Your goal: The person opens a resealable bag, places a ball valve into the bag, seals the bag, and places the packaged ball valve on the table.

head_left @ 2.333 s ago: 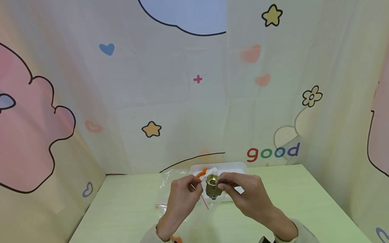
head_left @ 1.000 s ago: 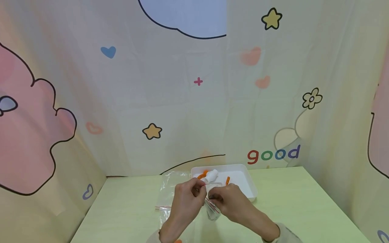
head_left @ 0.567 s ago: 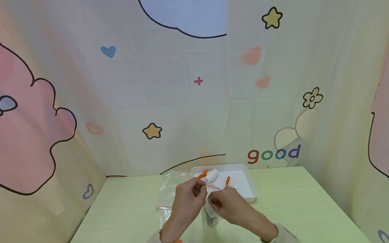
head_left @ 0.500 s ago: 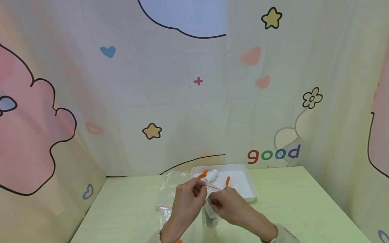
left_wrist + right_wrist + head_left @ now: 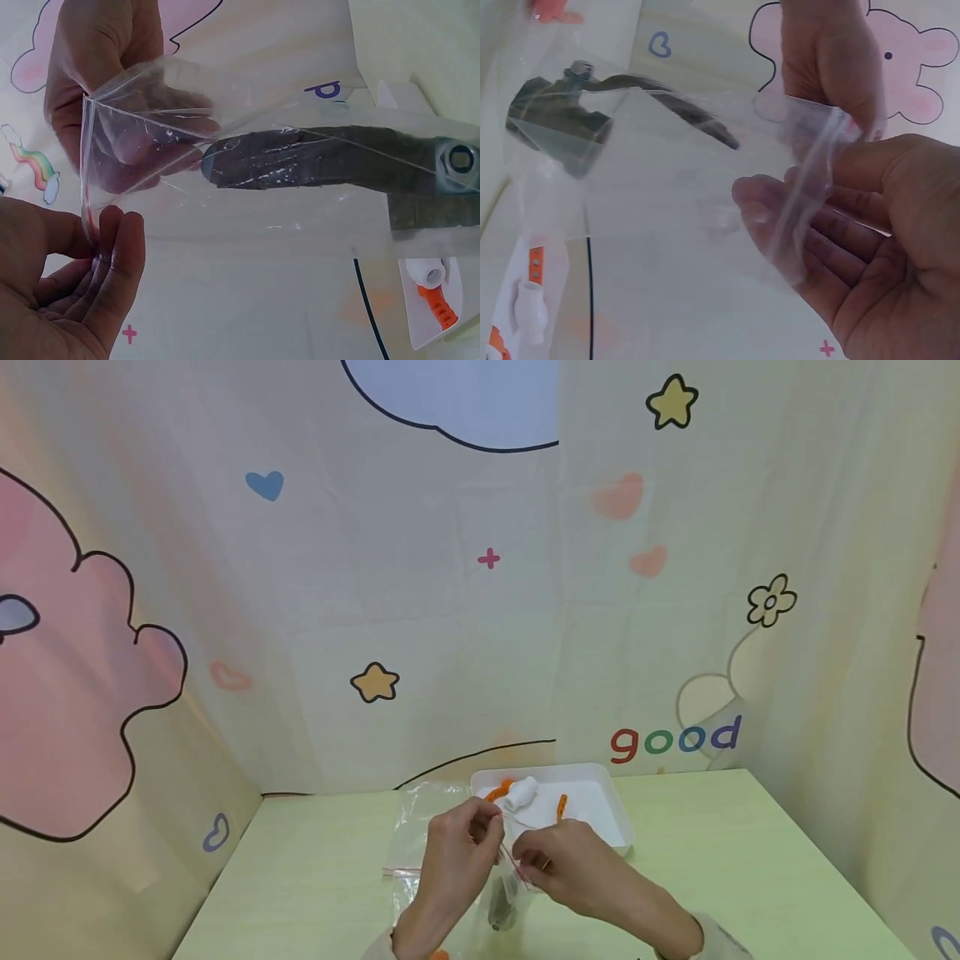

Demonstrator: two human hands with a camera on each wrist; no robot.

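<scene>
A clear zip bag (image 5: 517,875) with a red-lined mouth hangs between my hands above the table. Inside lies a brass ball valve (image 5: 500,906), low in the bag. Its dark lever handle (image 5: 300,159) points toward the mouth, and its body (image 5: 559,127) sits at the far end. My left hand (image 5: 461,847) pinches one side of the mouth between thumb and fingers. Opposite it, my right hand (image 5: 581,860) holds the other side of the rim, its curled fingers (image 5: 769,217) showing through the film.
Behind the hands a white tray (image 5: 617,827) holds a white plastic fitting (image 5: 521,793) and orange strips (image 5: 562,807). Another clear zip bag (image 5: 411,818) lies flat to the left. A bit of orange (image 5: 440,955) shows at the bottom edge. A printed curtain (image 5: 450,610) encloses the table.
Earlier my right hand held the valve by its handle outside the bag; now the valve is inside. My right hand has moved to the bag's rim, while the left keeps its pinch.
</scene>
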